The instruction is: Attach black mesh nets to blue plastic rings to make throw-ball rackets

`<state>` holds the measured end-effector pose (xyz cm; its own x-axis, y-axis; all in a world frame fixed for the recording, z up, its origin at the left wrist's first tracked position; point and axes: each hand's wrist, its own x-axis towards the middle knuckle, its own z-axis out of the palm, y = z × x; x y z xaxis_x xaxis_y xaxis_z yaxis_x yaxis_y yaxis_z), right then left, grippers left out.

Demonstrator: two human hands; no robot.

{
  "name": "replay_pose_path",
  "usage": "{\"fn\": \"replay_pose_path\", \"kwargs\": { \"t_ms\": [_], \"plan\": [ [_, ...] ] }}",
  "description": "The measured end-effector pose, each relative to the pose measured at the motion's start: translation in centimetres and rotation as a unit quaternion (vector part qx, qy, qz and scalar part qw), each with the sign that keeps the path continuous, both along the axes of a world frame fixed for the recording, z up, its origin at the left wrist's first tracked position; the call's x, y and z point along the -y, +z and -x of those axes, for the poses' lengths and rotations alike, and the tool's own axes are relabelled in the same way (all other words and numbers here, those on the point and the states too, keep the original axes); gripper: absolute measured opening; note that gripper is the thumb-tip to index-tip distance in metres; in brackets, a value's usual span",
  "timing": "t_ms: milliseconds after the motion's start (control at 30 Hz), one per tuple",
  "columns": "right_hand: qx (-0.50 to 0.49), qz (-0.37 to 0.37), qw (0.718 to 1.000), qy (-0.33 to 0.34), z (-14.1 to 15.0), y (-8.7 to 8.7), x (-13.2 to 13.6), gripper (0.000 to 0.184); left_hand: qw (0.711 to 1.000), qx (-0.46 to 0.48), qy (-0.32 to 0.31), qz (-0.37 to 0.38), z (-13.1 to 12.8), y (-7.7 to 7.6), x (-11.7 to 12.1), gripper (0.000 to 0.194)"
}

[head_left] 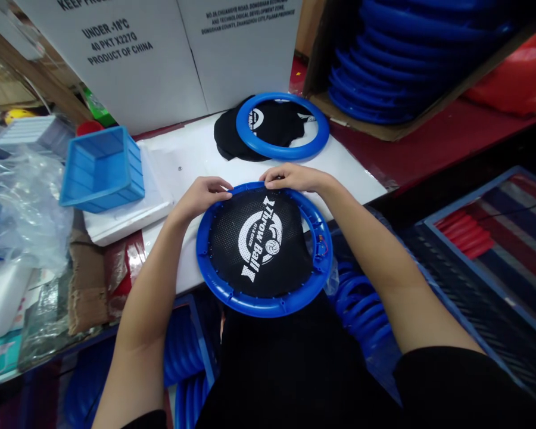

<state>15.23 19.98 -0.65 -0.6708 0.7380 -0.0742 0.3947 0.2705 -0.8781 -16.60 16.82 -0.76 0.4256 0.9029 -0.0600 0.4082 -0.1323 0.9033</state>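
Observation:
A blue plastic ring (259,305) lies in front of me with its open channel, pegs and ribs showing. Black mesh fabric (226,232) printed "Throw Ball" in white spans most of it; a gap shows along the right side. Wires and a small part (320,247) sit in the channel there. My left hand (205,195) grips the far-left rim, fingertips at the mesh edge. At the top rim, my right hand (290,177) has its fingers bent over the ring and mesh edge. Beyond them, another blue ring (315,140) rests on black mesh pieces (227,136).
Behind the table stands a white printed carton (161,77). A blue bin (102,170) is at left, beside clear plastic bags (22,208). Stacked blue rings (384,65) fill a cardboard box at back right. More blue rings (361,304) lie below the table edge.

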Motion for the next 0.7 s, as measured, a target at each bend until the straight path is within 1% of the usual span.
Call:
{"fn": "replay_pose_path", "kwargs": {
  "t_ms": [100, 167, 267, 400, 500, 600, 700],
  "plan": [
    [0.005, -0.016, 1.0, -0.008, 0.3, 0.0, 0.0, 0.034, 1.0, 0.011, 0.004, 0.002, 0.0, 0.0, 0.0, 0.023],
    [0.013, -0.041, 0.999, -0.023, 0.6, 0.0, 0.4, 0.029, 1.0, 0.0, 0.001, -0.011, 0.0, 0.2, 0.1, 0.02],
    [0.029, -0.083, 0.994, -0.061, 1.0, -0.2, 1.1, 0.02, 0.998, -0.034, -0.006, -0.05, -0.1, 0.7, 0.3, 0.014],
    [0.044, -0.132, 0.985, -0.103, 1.6, -0.9, 1.4, 0.015, 0.991, -0.071, -0.003, -0.11, -0.3, 1.0, 0.5, 0.011],
    [0.044, -0.153, 0.982, -0.097, 1.8, -1.3, 1.0, 0.013, 0.992, -0.066, 0.009, -0.111, -0.5, 0.8, 0.5, 0.012],
    [0.047, -0.142, 0.985, -0.089, 1.6, -1.2, 0.7, 0.01, 0.994, -0.052, 0.014, -0.092, -0.7, 0.5, 0.4, 0.013],
    [0.054, -0.132, 0.987, -0.078, 1.3, -0.8, 0.6, 0.009, 0.993, -0.055, 0.022, -0.098, -1.0, 0.2, 0.4, 0.011]
  ]
}}
